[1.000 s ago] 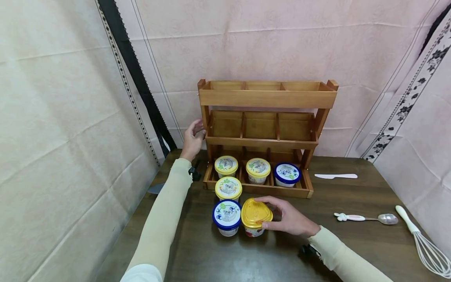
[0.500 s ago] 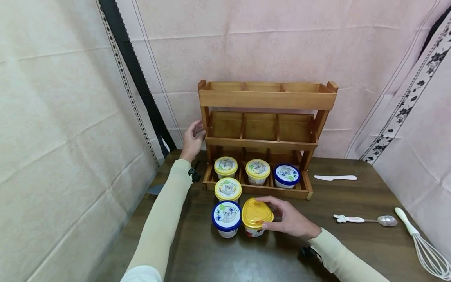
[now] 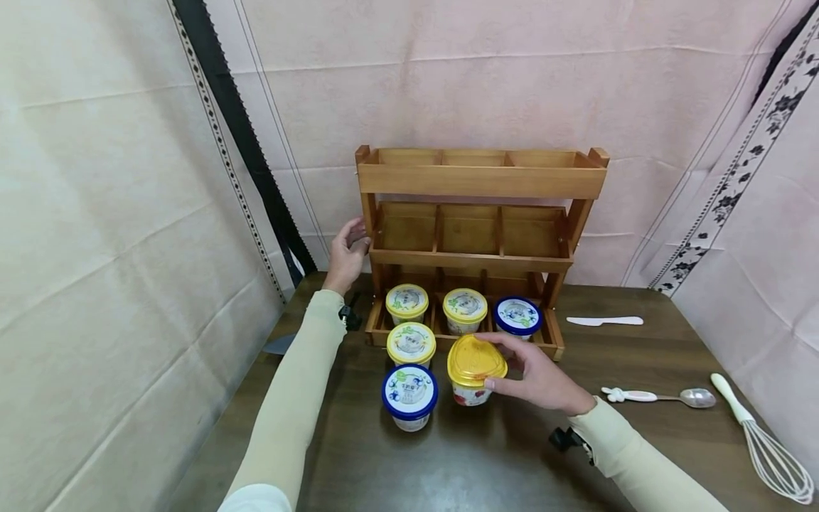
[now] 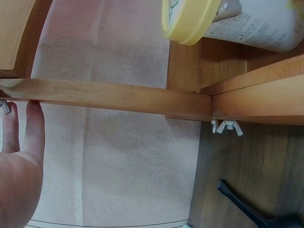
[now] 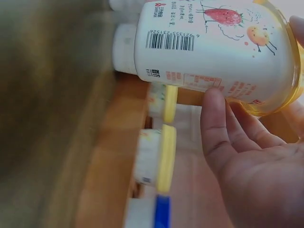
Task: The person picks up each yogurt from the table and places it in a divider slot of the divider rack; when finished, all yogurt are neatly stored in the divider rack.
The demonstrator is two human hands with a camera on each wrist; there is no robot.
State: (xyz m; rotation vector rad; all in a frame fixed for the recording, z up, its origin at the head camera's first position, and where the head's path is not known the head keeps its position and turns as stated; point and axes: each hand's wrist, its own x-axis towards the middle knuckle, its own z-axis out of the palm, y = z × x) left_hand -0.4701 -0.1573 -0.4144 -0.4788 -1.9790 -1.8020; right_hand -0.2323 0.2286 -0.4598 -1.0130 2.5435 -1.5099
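Head view: your right grip [image 3: 536, 375] pinches the cup with the domed yellow lid [image 3: 475, 364] between thumb and fingers, in front of the wooden rack [image 3: 483, 182] — the right wrist view shows a strawberry drawing on its side. Your left grip [image 3: 348, 258], fingers fairly straight, rests its fingertips against the rack's left upright. A flat yellow-lidded cup [image 3: 411, 343] and a blue-lidded cup [image 3: 410, 393] stand before the rack's left end; three more cups [image 3: 465, 306] sit in its bottom tier. Right of the rack, the table [image 3: 358, 462] bears a white knife [image 3: 604, 321], with a spoon [image 3: 659, 397] and a whisk [image 3: 748, 424] nearer you.
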